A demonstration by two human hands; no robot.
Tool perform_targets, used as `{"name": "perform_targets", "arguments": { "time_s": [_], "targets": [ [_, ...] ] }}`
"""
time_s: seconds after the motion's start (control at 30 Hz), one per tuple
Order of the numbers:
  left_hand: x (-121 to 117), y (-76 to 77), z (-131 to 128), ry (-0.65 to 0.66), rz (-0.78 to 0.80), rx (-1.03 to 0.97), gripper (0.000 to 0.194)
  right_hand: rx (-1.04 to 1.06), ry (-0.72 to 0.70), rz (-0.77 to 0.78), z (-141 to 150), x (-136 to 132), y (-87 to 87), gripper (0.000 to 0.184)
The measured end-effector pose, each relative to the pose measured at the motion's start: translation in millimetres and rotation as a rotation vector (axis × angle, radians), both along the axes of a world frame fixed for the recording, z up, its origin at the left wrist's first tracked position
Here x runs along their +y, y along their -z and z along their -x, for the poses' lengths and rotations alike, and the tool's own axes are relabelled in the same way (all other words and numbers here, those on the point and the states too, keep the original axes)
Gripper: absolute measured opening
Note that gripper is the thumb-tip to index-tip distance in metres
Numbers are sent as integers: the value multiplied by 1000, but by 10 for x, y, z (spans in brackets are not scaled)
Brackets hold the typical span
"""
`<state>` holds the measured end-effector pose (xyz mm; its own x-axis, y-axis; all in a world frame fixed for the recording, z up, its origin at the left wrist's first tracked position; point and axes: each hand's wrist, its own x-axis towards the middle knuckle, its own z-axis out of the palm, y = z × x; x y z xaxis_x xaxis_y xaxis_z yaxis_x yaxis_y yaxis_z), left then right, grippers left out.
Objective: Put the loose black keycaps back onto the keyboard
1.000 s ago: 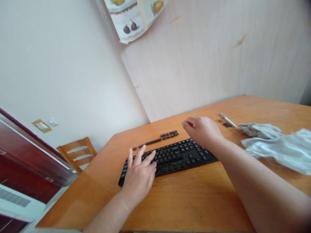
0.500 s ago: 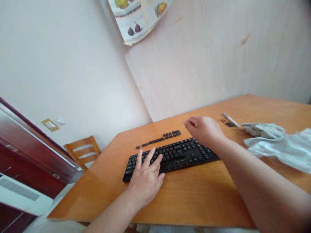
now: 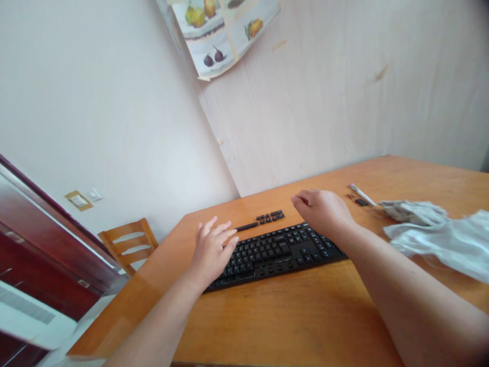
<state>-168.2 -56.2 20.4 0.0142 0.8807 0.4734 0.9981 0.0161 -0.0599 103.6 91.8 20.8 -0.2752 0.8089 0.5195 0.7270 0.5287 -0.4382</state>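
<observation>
A black keyboard [image 3: 267,253] lies on the wooden table, with bare sockets along its near edge where keycaps are off. My left hand [image 3: 214,248] is spread over its left end, fingertips by the row of loose keycaps behind it; it holds nothing. Several loose keycaps [image 3: 269,218] stand in short rows beyond the keyboard, beside a long space bar [image 3: 247,227] partly covered by my left fingers. My right hand [image 3: 323,210] is curled closed above the keyboard's right end. Whatever its fingers may hold is hidden from view.
Right of my right hand lie a white brush [image 3: 362,194], a small black piece [image 3: 361,202], a grey cloth [image 3: 412,209] and a white cloth [image 3: 439,239]. A wooden chair [image 3: 128,242] stands past the table's left edge. A wall borders the table's far side.
My left hand has lifted from the keyboard's left keys and moved forward and left toward the loose keycaps. My right hand stays closed in about the same place.
</observation>
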Motion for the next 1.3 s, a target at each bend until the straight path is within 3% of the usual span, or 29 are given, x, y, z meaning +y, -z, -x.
{"name": "perform_targets", "arguments": {
  "time_s": [0.17,0.37,0.6,0.93,1.17,1.3],
  "targets": [
    [565,60,256,72,31,-106,28,2,-5,-29,-1,-1,-4,38],
    [1204,208,339,110,150,-129,19,17,-9,-60,-5,-28,-21,35],
    [1691,389,414,93,284,-109,18,22,-5,-61,-5,-63,-63,34],
    [1900,439,415,136,332,-76,14,13,-10,-70,5,-61,-57,33],
    [1926,468,406,129,312,-88,8,14,-9,-84,-2,-79,-62,33],
    [1852,411,408,104,272,-93,8,15,-11,-87,-7,-79,-62,33]
  ]
}}
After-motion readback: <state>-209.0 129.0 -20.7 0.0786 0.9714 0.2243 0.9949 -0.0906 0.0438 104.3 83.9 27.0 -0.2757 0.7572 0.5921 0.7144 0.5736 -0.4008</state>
